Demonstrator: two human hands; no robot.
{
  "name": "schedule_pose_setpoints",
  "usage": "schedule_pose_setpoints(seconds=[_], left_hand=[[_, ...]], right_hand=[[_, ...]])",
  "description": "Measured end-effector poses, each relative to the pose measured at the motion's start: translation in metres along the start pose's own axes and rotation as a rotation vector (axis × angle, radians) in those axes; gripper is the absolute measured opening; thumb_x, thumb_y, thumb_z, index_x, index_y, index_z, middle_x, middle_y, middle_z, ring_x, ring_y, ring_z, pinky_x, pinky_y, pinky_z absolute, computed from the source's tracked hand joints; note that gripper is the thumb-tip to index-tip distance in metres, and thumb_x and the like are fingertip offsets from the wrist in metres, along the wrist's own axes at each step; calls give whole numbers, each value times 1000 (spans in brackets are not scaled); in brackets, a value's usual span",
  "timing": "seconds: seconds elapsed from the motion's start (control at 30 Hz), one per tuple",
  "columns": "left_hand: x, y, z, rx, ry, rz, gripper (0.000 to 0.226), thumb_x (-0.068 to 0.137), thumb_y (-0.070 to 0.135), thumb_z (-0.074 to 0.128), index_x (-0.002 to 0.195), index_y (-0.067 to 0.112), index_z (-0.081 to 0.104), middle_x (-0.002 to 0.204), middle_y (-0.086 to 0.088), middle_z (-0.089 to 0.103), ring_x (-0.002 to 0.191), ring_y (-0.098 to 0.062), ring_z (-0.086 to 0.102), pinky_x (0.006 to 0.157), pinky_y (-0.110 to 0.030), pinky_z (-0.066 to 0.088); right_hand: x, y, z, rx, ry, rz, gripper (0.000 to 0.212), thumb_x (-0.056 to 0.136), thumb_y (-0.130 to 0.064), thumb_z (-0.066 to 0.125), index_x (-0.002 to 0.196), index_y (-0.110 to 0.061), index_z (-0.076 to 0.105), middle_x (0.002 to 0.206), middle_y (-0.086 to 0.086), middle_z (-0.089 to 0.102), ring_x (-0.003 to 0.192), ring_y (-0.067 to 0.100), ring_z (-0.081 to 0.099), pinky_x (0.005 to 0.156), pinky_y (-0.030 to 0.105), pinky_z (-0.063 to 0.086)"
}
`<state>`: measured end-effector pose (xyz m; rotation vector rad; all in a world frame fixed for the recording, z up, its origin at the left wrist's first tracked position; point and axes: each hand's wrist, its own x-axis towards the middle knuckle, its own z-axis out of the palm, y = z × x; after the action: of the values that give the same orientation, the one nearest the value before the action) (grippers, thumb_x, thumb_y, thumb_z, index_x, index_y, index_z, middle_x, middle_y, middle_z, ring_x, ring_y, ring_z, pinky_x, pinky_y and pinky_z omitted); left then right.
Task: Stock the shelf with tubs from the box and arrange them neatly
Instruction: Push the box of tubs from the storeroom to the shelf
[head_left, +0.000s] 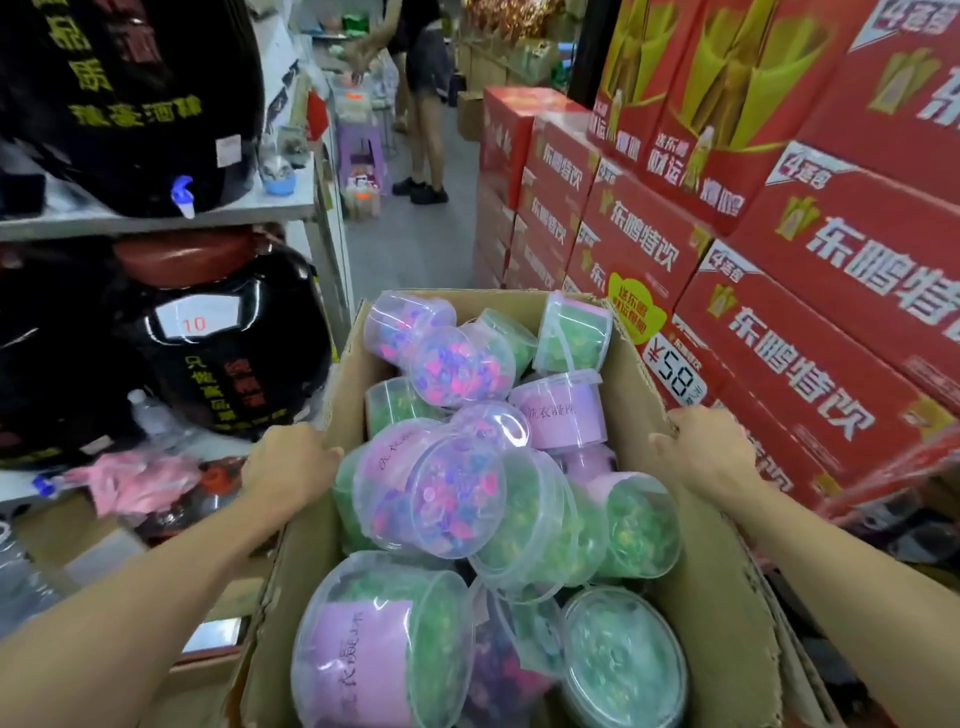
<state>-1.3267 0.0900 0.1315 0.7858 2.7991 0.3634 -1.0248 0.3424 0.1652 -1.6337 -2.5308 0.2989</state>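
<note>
A wall of stacked red drink cartons (810, 270) is seen to the right of the cardboard box (701, 545), with a yellow sticker and a price tag reading 58 facing the box's far right corner. To the left of the box, a metal shelf unit (156, 221) is loaded with large black jars (218, 353), one marked 10. The open box itself is held up in the foreground and is filled with clear plastic tubs (436, 493) lying jumbled on their sides, some packed with green pieces, others with pink, purple and blue ones, several bearing lilac labels. Beyond the box, at the far end of the aisle, a person's legs (428, 135) and a purple stool (361, 150) can be made out. The box's left wall is gripped by the left hand (288, 462), fingers curled over its top edge; the right wall is gripped likewise by the right hand (709, 449). A pink bag (135, 478) is seen low on the shelf, left of the box.
</note>
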Motion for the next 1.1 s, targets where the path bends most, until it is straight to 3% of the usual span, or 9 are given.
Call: schedule_pose_setpoints(seconds=[0.1, 0.23, 0.43, 0.77, 1.1], left_hand=[[51, 18, -8, -28, 19, -23, 31, 85, 32, 58, 75, 3, 62, 81, -16, 60, 87, -37, 61, 65, -30, 42], [107, 38, -17, -25, 52, -33, 32, 85, 34, 59, 89, 3, 67, 95, -22, 63, 93, -39, 60, 71, -34, 44], [177, 67, -23, -65, 62, -71, 28, 84, 34, 59, 75, 7, 61, 85, -15, 59, 83, -35, 59, 66, -31, 43], [287, 133, -21, -41, 103, -172, 30, 85, 31, 58, 88, 3, 67, 89, -19, 63, 89, -38, 62, 69, -34, 46], [380, 172, -32, -33, 137, -226, 32, 81, 30, 58, 78, -1, 64, 86, -20, 65, 86, -38, 62, 69, -36, 49]], right_hand=[[46, -19, 0, 16, 19, 22, 33, 78, -19, 58, 54, -12, 36, 58, 6, 44, 59, 28, 47, 55, 28, 36], [100, -40, -5, -14, 37, 23, 29, 81, -22, 58, 59, -9, 45, 63, 7, 50, 64, 29, 49, 57, 29, 37], [184, -61, -5, -5, 72, -10, 33, 78, -20, 58, 53, -11, 38, 58, 8, 45, 65, 32, 50, 56, 32, 35], [358, -89, 13, 41, 31, -97, 32, 78, -24, 60, 55, -11, 42, 73, 15, 56, 76, 38, 57, 62, 33, 38], [494, -127, 17, 16, -3, -212, 36, 80, -28, 60, 53, -16, 40, 82, 18, 61, 83, 38, 59, 62, 33, 39]])
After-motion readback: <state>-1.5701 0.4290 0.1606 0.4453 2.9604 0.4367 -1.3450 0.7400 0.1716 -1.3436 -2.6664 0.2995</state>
